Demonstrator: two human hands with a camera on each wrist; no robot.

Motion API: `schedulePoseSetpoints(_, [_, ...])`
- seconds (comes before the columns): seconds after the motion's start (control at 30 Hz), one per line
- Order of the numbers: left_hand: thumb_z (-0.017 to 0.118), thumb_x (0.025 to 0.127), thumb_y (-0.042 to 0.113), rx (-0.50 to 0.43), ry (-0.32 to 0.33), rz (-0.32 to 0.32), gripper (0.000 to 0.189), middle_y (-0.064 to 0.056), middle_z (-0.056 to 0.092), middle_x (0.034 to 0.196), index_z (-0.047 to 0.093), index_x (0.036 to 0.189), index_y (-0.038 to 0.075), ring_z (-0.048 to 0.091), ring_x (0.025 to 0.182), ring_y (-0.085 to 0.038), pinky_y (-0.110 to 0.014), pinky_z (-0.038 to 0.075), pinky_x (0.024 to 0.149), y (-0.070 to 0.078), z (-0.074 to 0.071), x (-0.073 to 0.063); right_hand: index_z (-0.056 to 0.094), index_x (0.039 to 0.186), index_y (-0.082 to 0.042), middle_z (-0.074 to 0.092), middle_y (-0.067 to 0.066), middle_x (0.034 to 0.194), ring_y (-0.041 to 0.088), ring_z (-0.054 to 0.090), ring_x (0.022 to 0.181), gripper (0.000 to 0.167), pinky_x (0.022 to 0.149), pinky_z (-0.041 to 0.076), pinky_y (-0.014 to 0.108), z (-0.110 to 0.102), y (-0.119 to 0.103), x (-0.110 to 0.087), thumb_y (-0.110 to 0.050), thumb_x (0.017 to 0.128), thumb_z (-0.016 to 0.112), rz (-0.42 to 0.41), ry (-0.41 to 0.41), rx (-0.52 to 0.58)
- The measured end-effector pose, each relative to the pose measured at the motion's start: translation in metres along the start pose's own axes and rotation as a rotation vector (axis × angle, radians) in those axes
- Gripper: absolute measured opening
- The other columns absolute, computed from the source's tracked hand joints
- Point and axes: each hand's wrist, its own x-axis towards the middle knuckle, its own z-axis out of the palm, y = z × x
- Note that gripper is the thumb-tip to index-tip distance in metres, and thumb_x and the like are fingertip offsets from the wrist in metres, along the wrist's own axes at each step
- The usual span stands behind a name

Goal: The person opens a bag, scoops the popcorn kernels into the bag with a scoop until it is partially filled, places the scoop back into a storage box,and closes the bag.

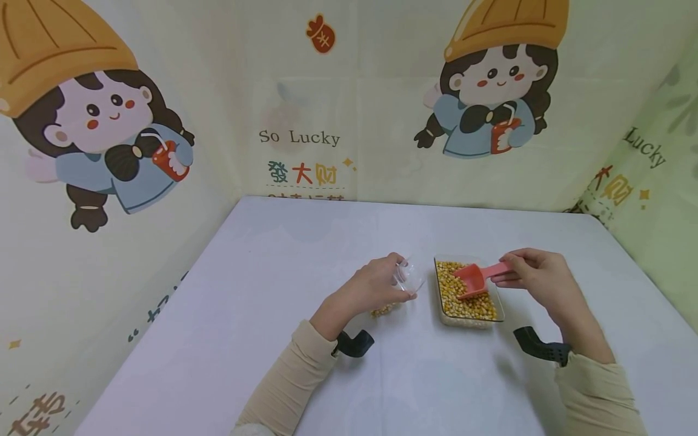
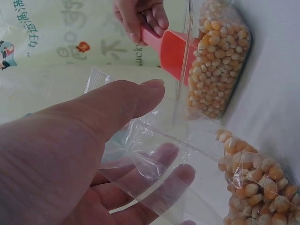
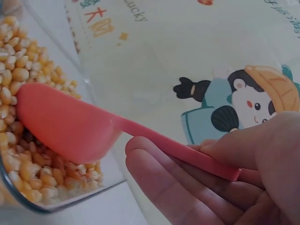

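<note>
My left hand (image 1: pixel 376 281) holds a clear plastic bag (image 1: pixel 410 275) by its mouth, thumb on one side and fingers on the other. Corn kernels (image 2: pixel 255 185) lie in the lower part of this bag, which reaches down to the table. To its right stands a clear rectangular container (image 1: pixel 466 323) full of yellow corn kernels (image 1: pixel 452 297). A pink scoop (image 1: pixel 473 282) is pinched by its handle in my right hand (image 1: pixel 542 278). In the right wrist view, the scoop's bowl (image 3: pixel 70 126) rests among the container's kernels, its front edge dipping into them.
A white tabletop (image 1: pixel 245 303) carries everything. Cloth walls with printed cartoon figures (image 1: pixel 491 103) and lettering enclose its back and sides. A black wrist mount (image 1: pixel 355 344) sticks out from the left wrist, another (image 1: pixel 540 346) from the right.
</note>
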Motion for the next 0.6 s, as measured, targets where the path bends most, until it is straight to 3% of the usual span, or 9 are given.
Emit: schedulePoseSetpoints(0.6, [0.077, 0.084, 0.044, -0.017, -0.003, 0.009, 0.069, 0.001, 0.064, 0.112, 0.046, 0.139, 0.016, 0.059, 0.093, -0.012, -0.028, 0.052, 0.075, -0.0021, -0.0002, 0.0006, 0.050, 0.131, 0.011, 0.073, 0.015, 0.100, 0.014, 0.075, 0.082, 0.052, 0.074, 0.057, 0.020, -0.0021, 0.0041, 0.0019, -0.035, 0.105, 0.046, 0.011, -0.039, 0.036])
